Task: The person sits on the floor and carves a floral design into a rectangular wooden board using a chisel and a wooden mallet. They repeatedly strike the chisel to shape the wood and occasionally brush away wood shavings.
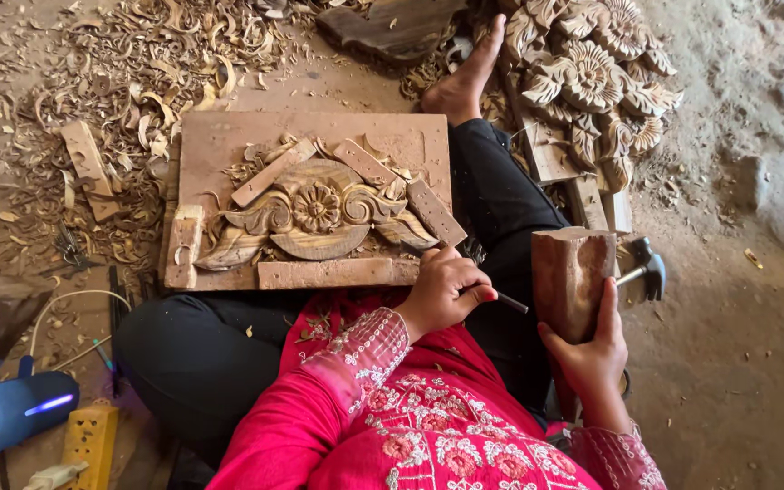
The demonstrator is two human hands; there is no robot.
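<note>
Carved flower panel (315,210) is lying on a wooden backing board (220,145) across the person's lap, pinned in by loose wooden strips around it. Going left to right: blue cylinder speaker (6,413) and yellow power strip (91,436) are sitting at the bottom left, wood shavings (138,63) are piling up above them on the floor. Then the board, carving centred on it, flower in the middle with scroll leaves either side. Left hand (442,292) is resting at the board's lower right edge, fingers closed around a thin chisel (505,299), the tip pointing away from the carving. Right hand (592,349) is gripping a chunky wooden mallet (572,279), held upright beside the knee. Claw hammer (648,268) is lying just behind the mallet, and finished flower carvings (592,73) are stacking up at the top right.

Step looks like a pause between cuts, tools not engaged. Next move would need the chisel tip set on the relief, mallet raised over its butt. Surface is a dusty dirt floor, workshop setting.
</note>
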